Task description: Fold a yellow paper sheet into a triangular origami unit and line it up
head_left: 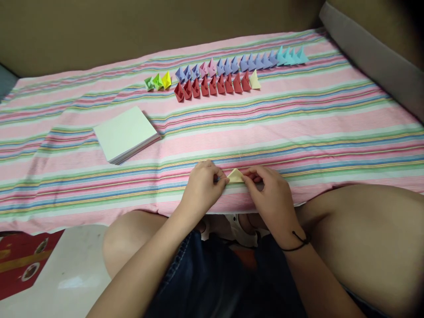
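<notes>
Striped cloth, mostly pink, over the whole work surface. Toward its far side, small folded pieces in ranks: a back row, mostly violet, some pink, turquoise at the right end; a front row, dark red, closed by one cream piece; a green-to-yellow trio off to the left. Stack of sheets, pale on top, left of centre.

Left hand and right hand close together at the near edge. Each has thumb and fingertip pinched together on one side of the paper, between them.

My reading: a folding step, partway. Next move calls for even pressure at both corners, lest the layers slip.

Paper: pale yellow, low triangle, point away from the person. Resting or just lifted, can't tell. Creases too small to read.
</notes>
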`<action>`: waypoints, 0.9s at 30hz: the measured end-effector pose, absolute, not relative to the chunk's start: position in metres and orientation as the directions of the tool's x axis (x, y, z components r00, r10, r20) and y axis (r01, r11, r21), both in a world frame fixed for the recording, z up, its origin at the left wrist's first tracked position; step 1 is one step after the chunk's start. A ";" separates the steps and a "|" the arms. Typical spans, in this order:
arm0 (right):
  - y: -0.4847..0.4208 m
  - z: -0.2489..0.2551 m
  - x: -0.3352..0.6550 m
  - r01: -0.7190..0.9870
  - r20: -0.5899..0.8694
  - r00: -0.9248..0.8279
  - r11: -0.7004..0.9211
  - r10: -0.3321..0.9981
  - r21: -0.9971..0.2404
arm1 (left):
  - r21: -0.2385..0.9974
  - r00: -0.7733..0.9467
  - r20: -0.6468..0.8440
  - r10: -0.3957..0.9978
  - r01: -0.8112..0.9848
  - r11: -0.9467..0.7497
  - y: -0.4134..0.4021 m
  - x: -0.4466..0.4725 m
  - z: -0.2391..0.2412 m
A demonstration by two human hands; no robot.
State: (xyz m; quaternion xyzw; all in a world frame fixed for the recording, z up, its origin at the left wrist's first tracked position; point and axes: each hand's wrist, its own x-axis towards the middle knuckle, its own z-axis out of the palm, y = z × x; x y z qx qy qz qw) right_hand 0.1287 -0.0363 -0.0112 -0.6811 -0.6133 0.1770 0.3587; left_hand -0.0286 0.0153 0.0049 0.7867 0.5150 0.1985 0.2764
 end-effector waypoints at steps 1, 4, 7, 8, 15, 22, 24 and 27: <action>-0.036 -0.011 0.129 0.712 0.199 0.185 0.008 0.962 -0.702 | 0.635 0.389 0.029 0.921 0.704 -0.318 0.015 -0.029 0.005; -0.036 -0.011 0.128 0.715 0.202 0.181 0.012 0.963 -0.699 | 0.614 0.395 0.039 0.918 0.715 -0.334 0.014 -0.029 0.005; -0.036 -0.011 0.128 0.701 0.209 0.181 0.023 0.961 -0.713 | 0.638 0.392 0.081 0.917 0.686 -0.350 0.013 -0.030 0.003; -0.036 -0.011 0.129 0.696 0.210 0.182 0.025 0.961 -0.717 | 0.656 0.397 0.107 0.912 0.661 -0.365 0.013 -0.031 0.003; -0.037 -0.013 0.130 0.697 0.225 0.167 0.046 0.960 -0.716 | 0.676 0.517 0.243 0.821 0.516 -0.526 0.010 -0.030 -0.004; -0.038 -0.013 0.129 0.698 0.229 0.177 0.042 0.957 -0.715 | 0.660 0.530 0.271 0.803 0.505 -0.556 0.005 -0.030 -0.008; -0.039 -0.014 0.130 0.693 0.238 0.175 0.052 0.955 -0.719 | 0.686 0.504 0.231 0.833 0.522 -0.506 0.003 -0.030 -0.007; -0.042 -0.015 0.132 0.673 0.255 0.168 0.078 0.952 -0.736 | 0.694 0.474 0.197 0.858 0.551 -0.463 0.003 -0.030 -0.007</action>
